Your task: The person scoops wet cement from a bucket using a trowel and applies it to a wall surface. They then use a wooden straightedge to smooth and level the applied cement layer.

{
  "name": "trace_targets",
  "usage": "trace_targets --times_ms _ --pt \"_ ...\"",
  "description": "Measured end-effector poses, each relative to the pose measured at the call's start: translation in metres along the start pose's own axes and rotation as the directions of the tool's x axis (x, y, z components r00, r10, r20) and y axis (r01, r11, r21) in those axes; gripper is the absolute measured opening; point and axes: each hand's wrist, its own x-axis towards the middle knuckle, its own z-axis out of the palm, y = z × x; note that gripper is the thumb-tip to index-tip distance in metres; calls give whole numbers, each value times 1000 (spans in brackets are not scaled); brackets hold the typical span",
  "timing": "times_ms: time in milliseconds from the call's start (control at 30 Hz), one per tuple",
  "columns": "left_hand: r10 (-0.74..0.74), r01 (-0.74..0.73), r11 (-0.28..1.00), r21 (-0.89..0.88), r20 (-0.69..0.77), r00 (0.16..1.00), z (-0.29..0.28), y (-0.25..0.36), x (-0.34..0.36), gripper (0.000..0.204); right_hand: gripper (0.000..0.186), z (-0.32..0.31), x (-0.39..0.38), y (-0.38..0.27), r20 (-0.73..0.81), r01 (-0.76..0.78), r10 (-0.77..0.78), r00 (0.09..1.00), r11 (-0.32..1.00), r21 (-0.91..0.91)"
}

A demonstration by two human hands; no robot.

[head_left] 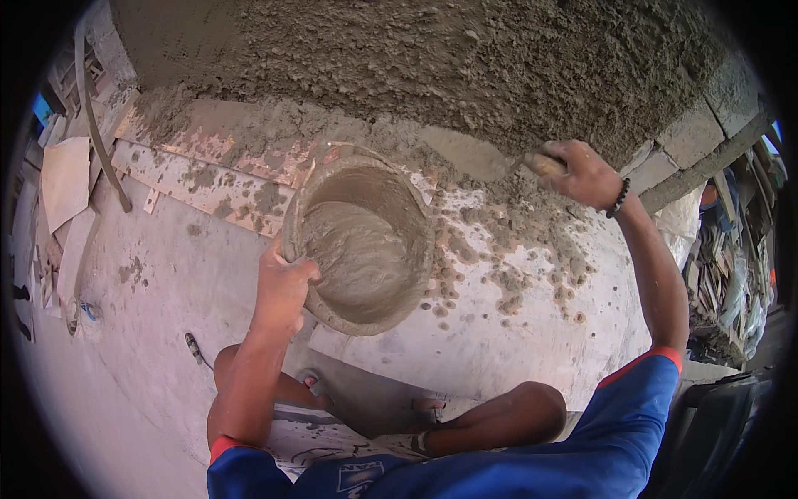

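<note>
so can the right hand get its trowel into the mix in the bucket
Probably yes: the bucket is open on top and nothing visible blocks the right hand with its trowel.

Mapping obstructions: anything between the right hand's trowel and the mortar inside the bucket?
Yes: the bucket's upper-right rim stands between the trowel and the mortar. No other object shows between them; height clearance can't be judged.

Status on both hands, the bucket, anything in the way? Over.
Left hand on bucket rim. Right hand gripping trowel, blade near foot of mortar-coated wall. Wet mortar in bucket. Splatter right of it; nothing seen blocking either hand.
</note>
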Motion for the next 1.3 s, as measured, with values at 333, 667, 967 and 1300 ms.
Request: trace_targets --times_ms 333,667,967,1300 --pt "64 -50 996 -74 205 977 33 -13 10 52 15 109 -2 -106 63 261 -312 948 651 -712" --pt "114 -102 993 -60 251 961 37 -13 10 55 45 166 -27 -75 219 167 -167 961 986 19" --pt "19 -8 998 -67 158 987 18 15 3 61 41 125 -7 -68 35 143 -148 988 981 130" --pt "-13 13 997 -76 3 1000 25 102 -14 56 43 -74 -3 -118 155 74 -98 983 985 158"
